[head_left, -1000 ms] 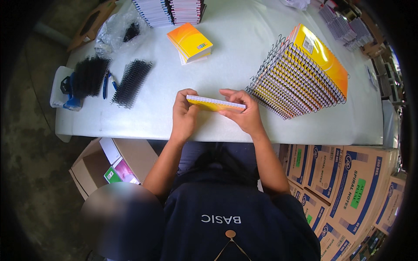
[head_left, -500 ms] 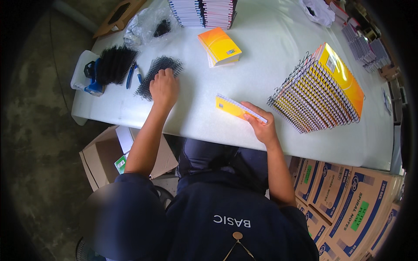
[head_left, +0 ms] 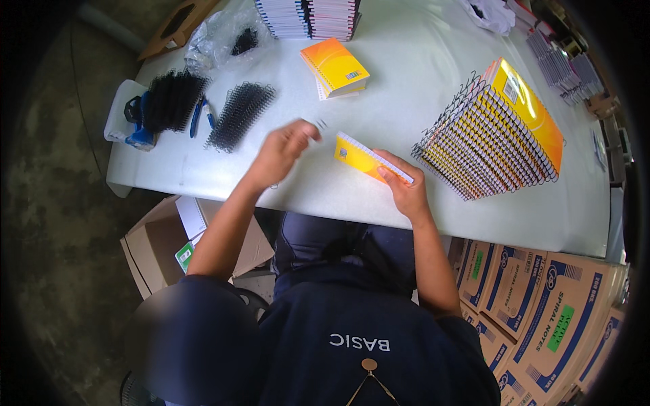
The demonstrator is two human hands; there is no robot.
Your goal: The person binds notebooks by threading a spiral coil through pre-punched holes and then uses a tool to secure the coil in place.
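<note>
My right hand (head_left: pixel 408 193) grips a thin yellow-orange notebook (head_left: pixel 355 158), tilted above the table near its front edge, with its white punched page edge turned up. Close to the notebook's left end, my left hand (head_left: pixel 283 154) is closed in a pinch on a black spiral binding coil (head_left: pixel 321 124). One coil end pokes out past the fingertips; most of it is hidden or blurred. Behind that hand lies a pile of loose black coils (head_left: pixel 240 115). A tall stack of yellow notebooks (head_left: pixel 511 128) with spiral bindings stands to the right.
A small pile of yellow notebooks (head_left: pixel 335 66) lies mid-table. Farther back stand notebook stacks (head_left: pixel 308 17) and a clear plastic bag (head_left: pixel 217 44). At left are a bigger coil bundle (head_left: pixel 176 101) and blue-handled pliers (head_left: pixel 196 118). Cartons (head_left: pixel 555 325) sit lower right; an open box (head_left: pixel 159 243) lower left.
My left hand has lifted off the coil pile and moved right toward the notebook, carrying a coil. My right hand still holds the notebook in nearly the same place.
</note>
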